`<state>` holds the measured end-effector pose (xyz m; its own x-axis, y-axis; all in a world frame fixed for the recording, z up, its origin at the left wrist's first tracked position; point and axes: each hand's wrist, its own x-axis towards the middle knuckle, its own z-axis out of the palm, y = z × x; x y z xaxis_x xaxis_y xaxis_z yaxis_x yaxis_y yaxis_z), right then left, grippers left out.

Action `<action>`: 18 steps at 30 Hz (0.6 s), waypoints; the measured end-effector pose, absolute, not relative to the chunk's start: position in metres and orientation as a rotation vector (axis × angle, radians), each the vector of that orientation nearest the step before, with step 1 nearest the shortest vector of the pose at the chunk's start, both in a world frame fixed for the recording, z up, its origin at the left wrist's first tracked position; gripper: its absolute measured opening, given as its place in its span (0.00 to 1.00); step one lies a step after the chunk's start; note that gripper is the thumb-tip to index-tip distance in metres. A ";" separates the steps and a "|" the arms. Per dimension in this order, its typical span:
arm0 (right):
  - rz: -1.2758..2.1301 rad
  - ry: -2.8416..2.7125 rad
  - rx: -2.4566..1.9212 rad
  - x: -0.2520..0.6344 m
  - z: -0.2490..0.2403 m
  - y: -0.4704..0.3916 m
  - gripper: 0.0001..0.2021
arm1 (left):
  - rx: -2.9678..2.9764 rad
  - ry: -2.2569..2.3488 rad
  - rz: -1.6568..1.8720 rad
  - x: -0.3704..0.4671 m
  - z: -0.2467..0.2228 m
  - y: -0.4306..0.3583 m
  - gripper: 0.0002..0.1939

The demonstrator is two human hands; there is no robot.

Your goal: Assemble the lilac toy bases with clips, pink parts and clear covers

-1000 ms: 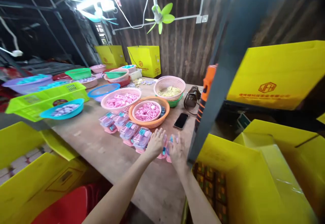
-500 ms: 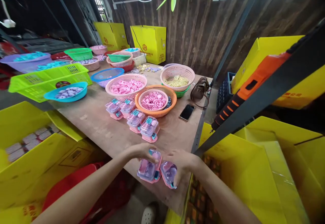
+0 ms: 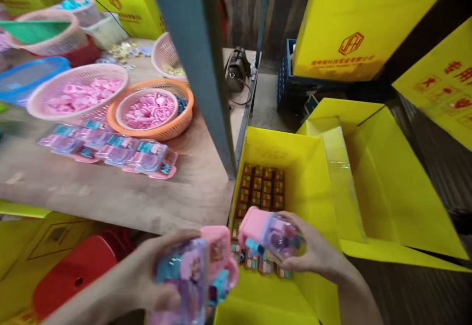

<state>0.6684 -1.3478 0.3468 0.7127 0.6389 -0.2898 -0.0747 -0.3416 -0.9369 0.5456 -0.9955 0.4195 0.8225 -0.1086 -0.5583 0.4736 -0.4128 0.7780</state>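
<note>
My left hand (image 3: 162, 271) is closed around a small pink plastic case (image 3: 191, 276) with a clear lid and blue and pink pieces inside. A second pink case (image 3: 273, 231) of the same kind, tilted on its side, is in the grip of my right hand (image 3: 313, 246). Both cases are in the air at the near side of an open yellow carton (image 3: 291, 143). Rows of small packed items (image 3: 261, 187) show inside that carton, partly hidden behind the cases. Several matching cases (image 3: 147, 155) stand in a row on the wooden table (image 3: 110, 197).
A grey metal post (image 3: 206, 69) rises between table and carton. Pink (image 3: 40, 103) and orange (image 3: 186, 113) baskets of pink parts stand on the table. Another open yellow carton (image 3: 391, 177) is at right. A red stool (image 3: 81, 266) sits below the table; a brown bag (image 3: 238, 72) lies behind the post.
Both cases have been lifted off the table and carried right to the open carton. The view has turned right and downward with them.
</note>
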 end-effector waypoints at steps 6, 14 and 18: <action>0.412 0.379 -2.068 0.673 0.183 -1.408 0.33 | 2.208 0.227 -0.620 0.605 0.240 -1.188 0.38; 0.601 0.717 -2.514 0.676 -0.056 -1.404 0.40 | 2.435 0.339 -0.976 0.678 -0.048 -1.270 0.31; 0.757 0.709 -2.485 0.659 -0.157 -1.408 0.40 | 2.431 0.384 -1.201 0.684 -0.139 -1.269 0.22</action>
<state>0.6592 -1.4083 -0.1575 0.7178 -0.3401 -0.6075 -0.5839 -0.7693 -0.2593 0.6838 -1.2686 -0.1388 0.5927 0.0668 -0.8026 0.4112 -0.8820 0.2302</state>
